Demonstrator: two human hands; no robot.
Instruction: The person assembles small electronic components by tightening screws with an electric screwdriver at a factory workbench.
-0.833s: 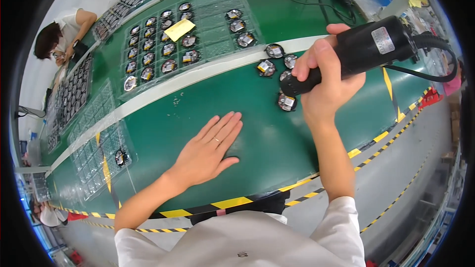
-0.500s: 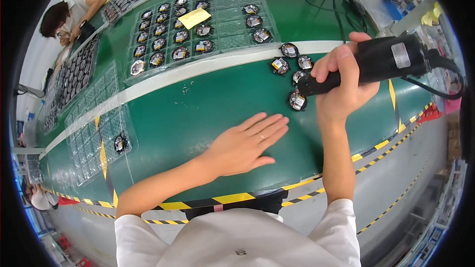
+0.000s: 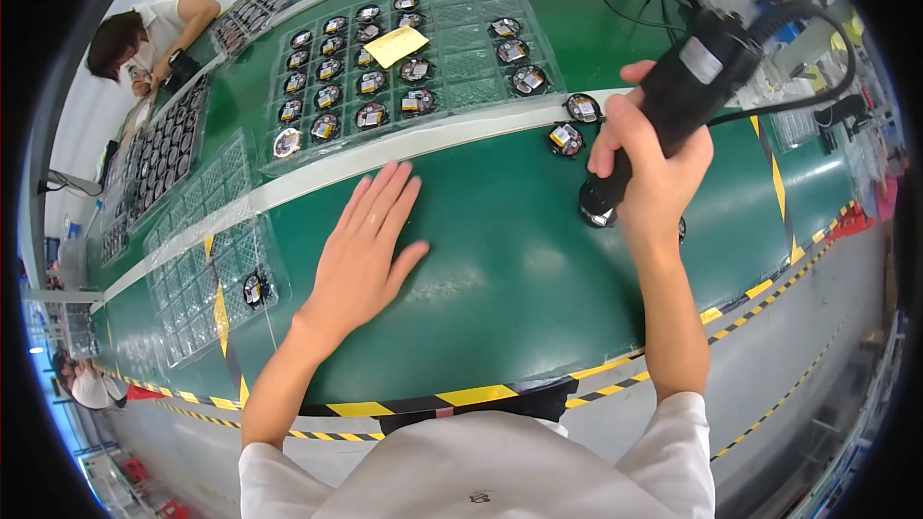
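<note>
While the fingers of the right hand (image 3: 654,168) wrap tight round the black barrel of a corded electric screwdriver (image 3: 678,101), its tip bears down on a small round black part (image 3: 598,216) lying on the green worktop (image 3: 519,269), toward the right of its middle. The tool looks stiff and fairly heavy, best held mid-barrel as it is, with the cable (image 3: 817,67) trailing off its top end. That round part seems light and hard, likely to skid on the smooth mat unless pinned. The left hand (image 3: 370,245) lies flat, palm down, fingers spread a little, holding nothing. Two more round parts (image 3: 574,125) sit just beyond the tool, beside a pale strip (image 3: 433,144) crossing the worktop. Beyond it a clear blister tray (image 3: 461,58) holds rows of such parts and a yellow note (image 3: 396,45). At the far left corner another person (image 3: 144,38) works.
</note>
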